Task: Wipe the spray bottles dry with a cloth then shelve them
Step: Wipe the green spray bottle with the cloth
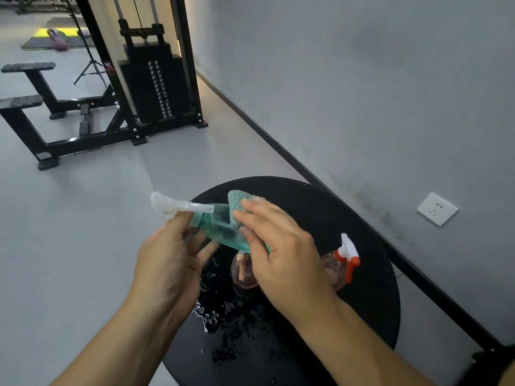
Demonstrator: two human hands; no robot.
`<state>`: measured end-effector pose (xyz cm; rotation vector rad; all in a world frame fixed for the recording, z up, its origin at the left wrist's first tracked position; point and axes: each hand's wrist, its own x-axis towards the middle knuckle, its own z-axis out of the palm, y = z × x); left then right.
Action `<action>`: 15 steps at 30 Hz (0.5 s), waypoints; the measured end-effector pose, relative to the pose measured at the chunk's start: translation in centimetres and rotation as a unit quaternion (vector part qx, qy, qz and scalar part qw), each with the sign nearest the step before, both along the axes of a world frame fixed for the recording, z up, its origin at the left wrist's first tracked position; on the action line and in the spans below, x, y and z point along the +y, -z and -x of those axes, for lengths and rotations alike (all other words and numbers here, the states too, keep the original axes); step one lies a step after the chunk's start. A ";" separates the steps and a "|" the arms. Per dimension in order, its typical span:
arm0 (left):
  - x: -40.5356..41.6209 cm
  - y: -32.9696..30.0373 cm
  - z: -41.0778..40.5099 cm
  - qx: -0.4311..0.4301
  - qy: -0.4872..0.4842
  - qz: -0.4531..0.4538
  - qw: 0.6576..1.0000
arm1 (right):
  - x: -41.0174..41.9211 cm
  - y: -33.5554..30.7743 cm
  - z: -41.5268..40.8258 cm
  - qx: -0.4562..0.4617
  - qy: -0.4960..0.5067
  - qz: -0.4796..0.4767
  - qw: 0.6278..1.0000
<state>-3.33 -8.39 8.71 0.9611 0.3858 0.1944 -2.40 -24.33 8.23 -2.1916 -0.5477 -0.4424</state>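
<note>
Spray bottles (220, 227) over wet black table (320, 207)

Both bare forearms reach forward from the lower edge. Left hand (170, 254): fingers curled in a grip, back toward the camera. Right hand (281, 246): fingers extended forward, thumb tucked beneath, pinching.

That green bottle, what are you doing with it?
A person is drying the see-through green spray bottle above the round black table. The left hand grips it near the neck, and the right hand presses a green knobbly cloth against its side. Two pinkish spray bottles wait on the table beside water drops.
</note>
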 end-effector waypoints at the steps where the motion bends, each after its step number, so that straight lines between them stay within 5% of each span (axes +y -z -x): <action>1: 0.1 -0.1 0.0 -0.005 -0.001 0.005 1.000 | -0.1 0.0 -0.2 -0.005 0.002 -0.001 1.000; 15: 0.6 -0.7 -0.2 -0.035 0.005 0.013 0.999 | -0.7 -0.3 -0.5 -0.022 0.027 0.009 0.999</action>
